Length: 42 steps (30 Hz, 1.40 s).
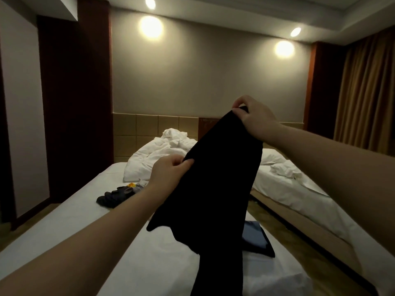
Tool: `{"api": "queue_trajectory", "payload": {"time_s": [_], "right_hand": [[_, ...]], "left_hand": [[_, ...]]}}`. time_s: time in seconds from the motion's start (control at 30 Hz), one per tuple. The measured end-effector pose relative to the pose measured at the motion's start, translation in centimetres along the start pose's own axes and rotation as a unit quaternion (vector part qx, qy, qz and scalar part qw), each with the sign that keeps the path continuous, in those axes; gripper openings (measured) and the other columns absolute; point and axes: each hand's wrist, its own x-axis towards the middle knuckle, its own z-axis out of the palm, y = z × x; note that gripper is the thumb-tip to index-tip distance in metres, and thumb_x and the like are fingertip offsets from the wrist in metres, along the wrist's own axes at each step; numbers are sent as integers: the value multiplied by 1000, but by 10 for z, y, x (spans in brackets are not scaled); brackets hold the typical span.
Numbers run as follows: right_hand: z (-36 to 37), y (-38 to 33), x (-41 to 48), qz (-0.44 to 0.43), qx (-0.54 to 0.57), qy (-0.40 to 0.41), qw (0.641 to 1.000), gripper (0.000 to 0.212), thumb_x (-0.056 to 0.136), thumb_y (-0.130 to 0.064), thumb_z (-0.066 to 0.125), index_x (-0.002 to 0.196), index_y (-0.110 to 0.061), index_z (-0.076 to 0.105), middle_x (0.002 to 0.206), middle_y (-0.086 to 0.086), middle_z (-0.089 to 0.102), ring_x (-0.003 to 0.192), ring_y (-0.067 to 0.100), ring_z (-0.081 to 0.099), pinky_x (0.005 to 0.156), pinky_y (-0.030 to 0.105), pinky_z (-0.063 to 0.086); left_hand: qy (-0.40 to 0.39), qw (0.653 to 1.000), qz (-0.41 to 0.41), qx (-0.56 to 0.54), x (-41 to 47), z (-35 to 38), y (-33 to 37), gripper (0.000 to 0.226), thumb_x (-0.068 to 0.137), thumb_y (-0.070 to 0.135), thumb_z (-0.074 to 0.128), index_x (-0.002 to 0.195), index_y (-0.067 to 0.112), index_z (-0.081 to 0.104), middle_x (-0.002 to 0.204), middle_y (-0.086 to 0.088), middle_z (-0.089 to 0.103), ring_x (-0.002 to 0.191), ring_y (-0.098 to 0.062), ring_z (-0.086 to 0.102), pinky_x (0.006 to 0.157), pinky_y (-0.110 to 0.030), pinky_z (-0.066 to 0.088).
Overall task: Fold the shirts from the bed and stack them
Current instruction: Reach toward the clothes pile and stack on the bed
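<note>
Both hands hold a black shirt (220, 178) in the air above the bed (70, 223). The left hand (171, 173) pinches one edge of the cloth between thumb and fingers, its grip clenched on the fabric, low over the middle of the bed. The right hand (253, 118) pinches the upper corner, its grip likewise grasping the shirt, higher above the bed and toward its right side. The cloth hangs slantwise between the two grips, and its lower part trails toward the foot of the bed; whether it touches the sheet cannot be told. At the bed's right edge, partly hidden behind the hanging shirt, lies a flat folded dark garment (257, 239). On the bed's left half, nearer the head, lies a loose heap of dark clothes (114, 196) with a spot of yellow. At the head of the bed a crumpled white duvet (162, 155) lies before the padded headboard (136, 133). A second bed (303, 201) stands to the right of the bed.
</note>
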Motion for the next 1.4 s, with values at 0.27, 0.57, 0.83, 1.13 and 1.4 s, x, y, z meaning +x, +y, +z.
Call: {"api": "queue_trajectory", "payload": {"time_s": [0.27,0.57,0.83,1.13,1.4], "right_hand": [[-32,-8,-1,-25,19,-18,999,28,94,-35,52,113,-15,58,109,2,59,97,14,52,70,21,35],[-53,-25,13,-26,53,-150,987,29,83,-43,65,102,-21,64,90,-14,59,79,-2,54,62,0,38],[-45,-13,31,84,265,-331,902,38,74,-31,63,112,-25,62,94,-7,71,81,5,68,66,17,55],[53,40,81,125,305,-332,884,40,66,-18,67,106,-25,63,84,-5,72,67,10,69,55,21,55],[178,90,179,110,189,-296,930,27,74,-12,76,95,-24,66,82,0,70,73,11,67,58,16,51]], "left_hand": [[83,995,57,1,10,-17,18,16,94,23,51,86,13,61,77,0,59,74,-16,55,71,-31,42],[141,972,141,123,57,-63,28,14,95,18,50,93,8,59,87,-8,59,83,-22,53,71,-33,38],[56,995,67,-52,72,-87,29,18,94,17,52,77,16,58,64,2,55,51,-3,50,51,-16,40],[-189,950,-108,-223,117,-103,-37,25,71,34,70,88,17,62,78,-2,58,60,-7,59,53,-17,51],[-214,945,-226,-102,236,-109,-139,87,37,34,92,115,13,59,97,0,72,89,-16,69,64,-22,55]]}}
